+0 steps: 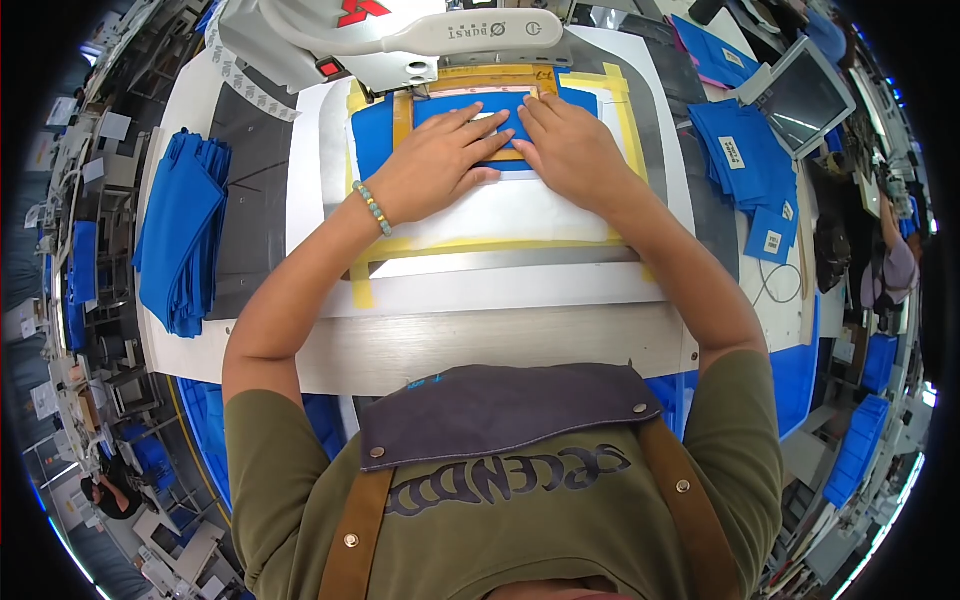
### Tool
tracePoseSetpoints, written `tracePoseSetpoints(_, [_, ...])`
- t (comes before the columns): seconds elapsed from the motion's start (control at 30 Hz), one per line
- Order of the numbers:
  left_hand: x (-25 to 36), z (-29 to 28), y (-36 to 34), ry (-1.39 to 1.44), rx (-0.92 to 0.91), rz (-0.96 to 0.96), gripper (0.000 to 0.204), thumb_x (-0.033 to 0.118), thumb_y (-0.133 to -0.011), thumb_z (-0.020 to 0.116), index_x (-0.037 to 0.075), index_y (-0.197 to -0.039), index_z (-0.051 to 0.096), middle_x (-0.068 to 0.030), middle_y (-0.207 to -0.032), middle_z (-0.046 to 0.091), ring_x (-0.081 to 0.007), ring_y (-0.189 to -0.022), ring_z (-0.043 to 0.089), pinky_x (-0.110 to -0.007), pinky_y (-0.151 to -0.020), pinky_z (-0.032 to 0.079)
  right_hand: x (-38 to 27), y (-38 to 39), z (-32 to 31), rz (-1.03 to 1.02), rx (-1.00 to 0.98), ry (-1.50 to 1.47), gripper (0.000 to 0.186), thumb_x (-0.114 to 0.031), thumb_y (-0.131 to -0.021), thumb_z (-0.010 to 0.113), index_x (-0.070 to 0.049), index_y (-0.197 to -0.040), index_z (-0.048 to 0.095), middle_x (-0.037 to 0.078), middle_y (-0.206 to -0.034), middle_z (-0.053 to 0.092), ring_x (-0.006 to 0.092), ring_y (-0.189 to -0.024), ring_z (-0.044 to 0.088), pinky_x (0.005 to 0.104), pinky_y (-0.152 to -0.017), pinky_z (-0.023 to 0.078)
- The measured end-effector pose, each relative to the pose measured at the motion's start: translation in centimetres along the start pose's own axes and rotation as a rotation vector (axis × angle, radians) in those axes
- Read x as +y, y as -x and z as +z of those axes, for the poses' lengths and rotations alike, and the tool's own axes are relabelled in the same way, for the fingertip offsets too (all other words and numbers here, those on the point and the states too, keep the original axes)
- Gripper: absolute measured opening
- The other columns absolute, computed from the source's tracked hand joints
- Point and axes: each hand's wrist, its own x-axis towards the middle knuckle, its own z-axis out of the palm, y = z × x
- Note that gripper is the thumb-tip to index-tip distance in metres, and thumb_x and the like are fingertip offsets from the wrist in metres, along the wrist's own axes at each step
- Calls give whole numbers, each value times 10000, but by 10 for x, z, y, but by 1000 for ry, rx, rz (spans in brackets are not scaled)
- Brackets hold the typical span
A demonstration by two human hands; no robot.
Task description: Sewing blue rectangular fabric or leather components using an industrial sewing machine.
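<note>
My left hand (440, 160) lies flat, fingers stretched, on a blue fabric piece (375, 145). A beaded bracelet (373, 208) circles that wrist. From the other side my right hand (572, 150) rests on the same fabric, fingers extended and its thumb near the left fingertips. Around the fabric's middle runs a yellow-brown rectangular frame (403, 120), partly covered by my hands. Beneath lies a white sheet (480, 218) edged with yellow tape (500, 243). The white sewing machine head (340, 40) stands just beyond my hands.
A stack of folded blue fabric (182, 230) lies on the left of the worktable (450, 350). More blue pieces with white labels (745, 150) are at the right, beside a tilted screen (803, 95). A thin cable (778, 283) loops near the right edge.
</note>
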Motion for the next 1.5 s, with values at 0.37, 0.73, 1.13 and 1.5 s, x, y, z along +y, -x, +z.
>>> tracePoseSetpoints(0.37, [-7,-3,9,50,40,-52,549,358,-1046,630,48,-1496,581,-163,-1588,522,-337,-1525,413,-474,-1247,345,-13,-15,13,-39,12,-12,374,-292,-951,729,45,-1115,718,150,-1147,695,310,-1209,632,391,-896,538])
tracePoseSetpoints(0.73, [-18,-10,32,66,81,-87,495,311,-1031,661,16,-1427,628,-167,-1529,578,-347,-1471,481,-464,-1216,389,-30,-41,25,-74,80,-59,210,-243,-943,703,-38,-977,740,58,-985,678,243,-1055,628,377,-737,523])
tracePoseSetpoints(1.13, [-39,-11,64,-19,116,-131,446,283,-1022,673,52,-1403,657,-136,-1479,621,-321,-1443,515,-452,-1183,421,-58,-64,26,-24,-83,-59,325,-281,-971,705,-31,-1177,724,62,-1146,714,224,-1105,643,374,-826,551])
tracePoseSetpoints(1.5, [-43,-25,99,25,81,-142,434,258,-1028,660,114,-1437,649,-103,-1562,561,-309,-1485,469,-456,-1229,383,-33,-53,16,26,55,-208,187,-181,-944,695,-43,-1054,758,66,-1049,703,262,-1029,663,382,-848,581])
